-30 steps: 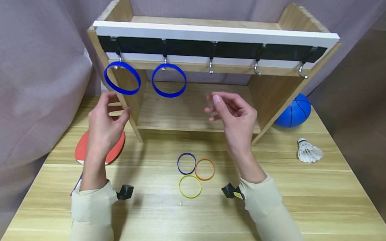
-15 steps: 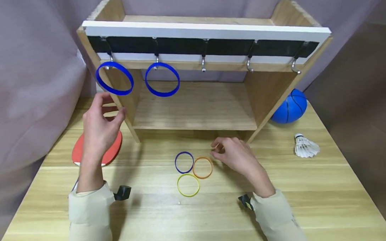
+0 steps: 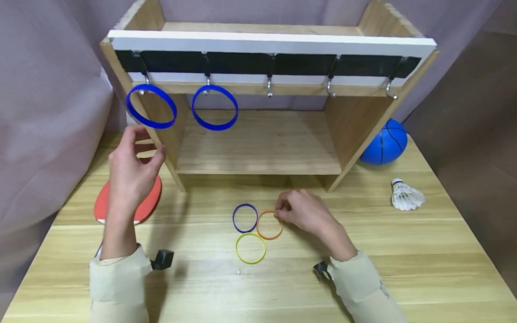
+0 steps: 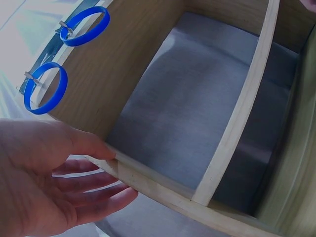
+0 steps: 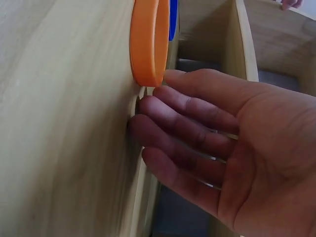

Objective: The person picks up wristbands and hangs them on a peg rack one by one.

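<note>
Tabletop (image 3: 195,301), 3 rings (image 3: 251,263) (orange ring (image 5: 144,44) nearest relaxed right fingers (image 5: 182,126)), left fingers (image 4: 106,203) around shelf (image 3: 258,147).

I seem to be in a makeshift test corner, perhaps a lab: mauve-grey cloth (image 3: 46,69) screens off my wood-grain tabletop (image 3: 203,301), a red paddle (image 3: 149,203), shuttlecock (image 3: 407,195) and blue ball (image 3: 383,143) lie spaced around a hooked wooden rack (image 3: 258,147), and a black camera (image 3: 162,260) juts from my sleeve (image 3: 117,280).

Orange ring (image 5: 144,47) lay flat on the table (image 3: 203,296) beside dark-blue ring (image 3: 233,218) and yellow ring (image 3: 251,262) — wooden rack (image 3: 258,142) stood upright behind.
</note>
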A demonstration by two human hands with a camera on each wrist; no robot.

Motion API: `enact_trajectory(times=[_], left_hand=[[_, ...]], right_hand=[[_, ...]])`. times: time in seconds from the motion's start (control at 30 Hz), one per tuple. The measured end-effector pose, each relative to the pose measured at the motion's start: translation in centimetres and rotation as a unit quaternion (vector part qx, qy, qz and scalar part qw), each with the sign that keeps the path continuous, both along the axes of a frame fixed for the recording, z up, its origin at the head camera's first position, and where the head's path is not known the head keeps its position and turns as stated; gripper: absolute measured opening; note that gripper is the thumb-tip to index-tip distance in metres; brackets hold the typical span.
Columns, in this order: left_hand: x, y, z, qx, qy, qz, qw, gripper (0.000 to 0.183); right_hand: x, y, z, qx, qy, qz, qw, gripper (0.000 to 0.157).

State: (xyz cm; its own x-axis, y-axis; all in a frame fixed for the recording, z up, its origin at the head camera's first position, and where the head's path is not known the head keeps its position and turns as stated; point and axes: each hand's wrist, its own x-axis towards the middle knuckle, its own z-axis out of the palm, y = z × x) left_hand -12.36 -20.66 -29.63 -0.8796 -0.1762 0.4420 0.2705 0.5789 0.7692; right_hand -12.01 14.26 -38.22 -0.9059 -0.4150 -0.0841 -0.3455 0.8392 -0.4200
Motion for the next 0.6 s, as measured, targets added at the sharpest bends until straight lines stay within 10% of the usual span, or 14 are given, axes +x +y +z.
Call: enact_trajectory(times=[0.6], left_hand=[[0.0,0.1,0.1,-0.004,0.001,0.001,1.0,0.039]], right_hand=[[-0.2,0.9,0.4,0.009,0.033,0.008,0.999,0.01]])
